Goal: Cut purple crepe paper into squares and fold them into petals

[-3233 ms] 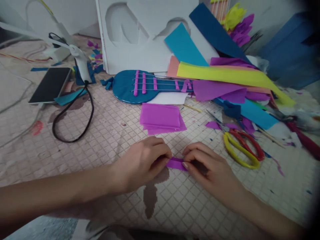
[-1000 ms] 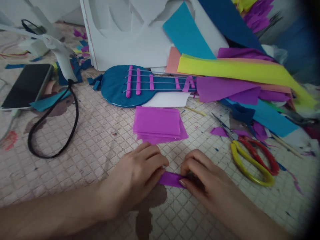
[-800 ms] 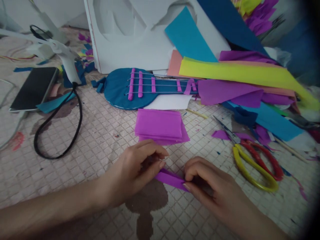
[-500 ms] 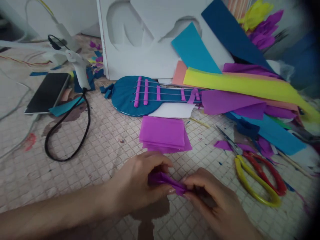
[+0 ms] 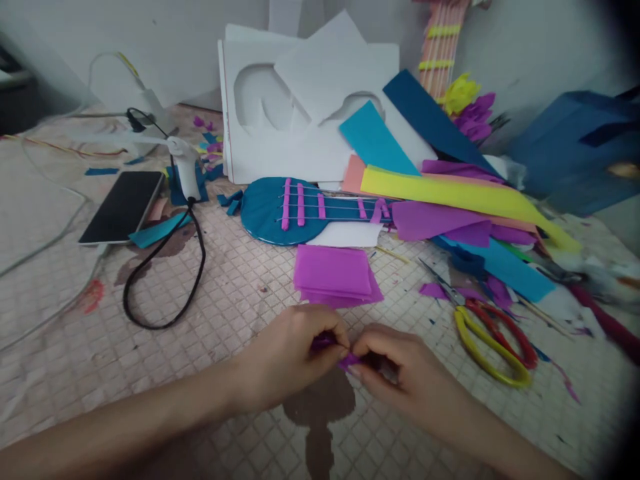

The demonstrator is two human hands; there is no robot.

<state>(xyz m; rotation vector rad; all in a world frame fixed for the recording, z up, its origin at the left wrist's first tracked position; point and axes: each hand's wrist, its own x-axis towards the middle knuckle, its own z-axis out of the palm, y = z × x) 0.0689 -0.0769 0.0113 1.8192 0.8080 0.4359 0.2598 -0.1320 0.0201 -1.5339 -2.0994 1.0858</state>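
Both hands meet low in the middle of the view over a quilted pink mat (image 5: 210,300). My left hand (image 5: 290,357) and my right hand (image 5: 405,377) pinch a small folded strip of purple crepe paper (image 5: 336,351) between their fingertips; most of the strip is hidden by the fingers. Just beyond the hands lies a stack of folded purple crepe paper (image 5: 334,275). Behind that stack lies a blue cardboard guitar (image 5: 300,210) with purple bars and thin strings.
Scissors (image 5: 487,333) with yellow and red handles lie to the right. A white glue gun (image 5: 186,170) with a looping black cord (image 5: 165,280) and a phone (image 5: 123,207) sit at the left. Coloured paper sheets (image 5: 450,193) pile up at the back right against white foam board (image 5: 285,127).
The purple strip lay flat between my hands; now it is lifted, gathered smaller and pinched, with my fingertips closer together. The camera has tilted up, showing more of the back.
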